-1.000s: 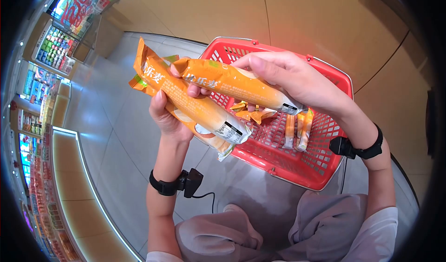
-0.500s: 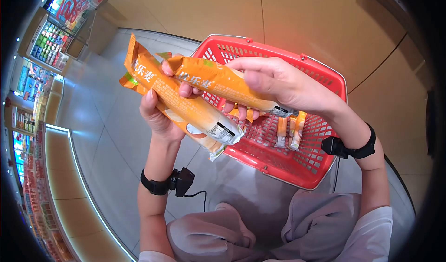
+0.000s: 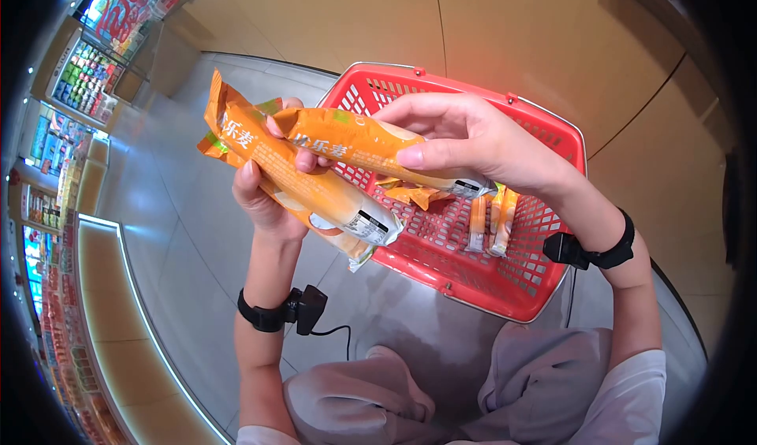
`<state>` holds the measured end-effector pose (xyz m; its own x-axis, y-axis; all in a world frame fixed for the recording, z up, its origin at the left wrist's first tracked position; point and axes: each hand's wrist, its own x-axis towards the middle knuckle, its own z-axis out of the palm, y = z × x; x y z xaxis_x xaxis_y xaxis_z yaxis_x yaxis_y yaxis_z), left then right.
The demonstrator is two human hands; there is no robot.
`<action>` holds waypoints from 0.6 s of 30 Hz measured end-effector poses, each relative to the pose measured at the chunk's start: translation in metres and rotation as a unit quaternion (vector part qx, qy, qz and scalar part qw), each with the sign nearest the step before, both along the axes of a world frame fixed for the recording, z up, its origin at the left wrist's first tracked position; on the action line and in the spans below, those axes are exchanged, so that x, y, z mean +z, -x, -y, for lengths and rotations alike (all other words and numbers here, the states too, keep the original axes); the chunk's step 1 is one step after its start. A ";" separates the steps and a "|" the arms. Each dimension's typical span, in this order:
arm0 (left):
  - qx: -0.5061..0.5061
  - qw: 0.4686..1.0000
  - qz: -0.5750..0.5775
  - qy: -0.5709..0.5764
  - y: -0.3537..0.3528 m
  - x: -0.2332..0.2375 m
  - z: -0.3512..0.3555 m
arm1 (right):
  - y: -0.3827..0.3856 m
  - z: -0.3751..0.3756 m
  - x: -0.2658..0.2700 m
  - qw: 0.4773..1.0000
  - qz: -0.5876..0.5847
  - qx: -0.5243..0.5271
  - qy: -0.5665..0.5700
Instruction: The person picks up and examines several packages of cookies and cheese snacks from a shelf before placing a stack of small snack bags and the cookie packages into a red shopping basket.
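My left hand (image 3: pixel 274 208) is wrapped round orange snack packets, one lying over another. The upper packet (image 3: pixel 296 178) is long, orange fading to white, with printed characters and a black-and-white label at its lower end. Beneath it the edge of a second packet (image 3: pixel 325 224) shows. My right hand (image 3: pixel 481 141) grips a similar orange snack packet (image 3: pixel 363 141) from above, thumb on its near side. Its left end rests against my left fingers, which partly hide behind it. Both hands are above a red shopping basket (image 3: pixel 441 275).
Inside the basket lie several orange packets (image 3: pixel 505 220), with a crumpled-looking orange wrapper (image 3: pixel 418 195) on its left side. A tan panelled wall (image 3: pixel 536 27) stands behind it. Store shelves (image 3: pixel 83 78) line the far left, beyond grey floor tiles (image 3: pixel 169 201).
My right fingers have closed round the packet, with the thumb now pressed on it. The packets in my left hand have shifted slightly left and down.
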<state>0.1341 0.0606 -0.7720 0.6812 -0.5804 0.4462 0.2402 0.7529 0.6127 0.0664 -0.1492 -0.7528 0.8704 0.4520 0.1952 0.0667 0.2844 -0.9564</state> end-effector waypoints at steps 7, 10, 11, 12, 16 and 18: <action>0.007 1.000 -0.008 -0.004 -0.003 -0.005 -0.001 | -0.006 0.000 -0.007 0.998 0.026 -0.050 -0.018; 0.007 1.000 -0.024 -0.019 -0.006 -0.007 -0.005 | -0.004 0.002 -0.003 0.999 -0.020 -0.043 -0.022; 0.007 1.000 -0.023 -0.017 -0.005 -0.006 -0.004 | -0.003 0.004 -0.003 0.999 -0.033 -0.037 -0.021; 0.008 1.000 -0.022 -0.015 -0.003 -0.004 -0.003 | -0.004 0.005 -0.003 0.998 -0.046 -0.032 -0.020; 0.003 1.000 -0.028 -0.010 -0.005 -0.006 -0.004 | -0.007 0.005 -0.006 0.998 -0.043 -0.036 -0.010; 0.004 0.999 -0.031 -0.010 -0.005 -0.006 -0.004 | -0.007 0.005 -0.006 0.998 -0.043 -0.041 -0.008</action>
<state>0.1394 0.0643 -0.7782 0.7118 -0.5835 0.3910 0.2732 0.7428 0.6112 0.0737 -0.1544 -0.7587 0.9181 0.3762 0.1247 0.0084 0.2961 -0.9551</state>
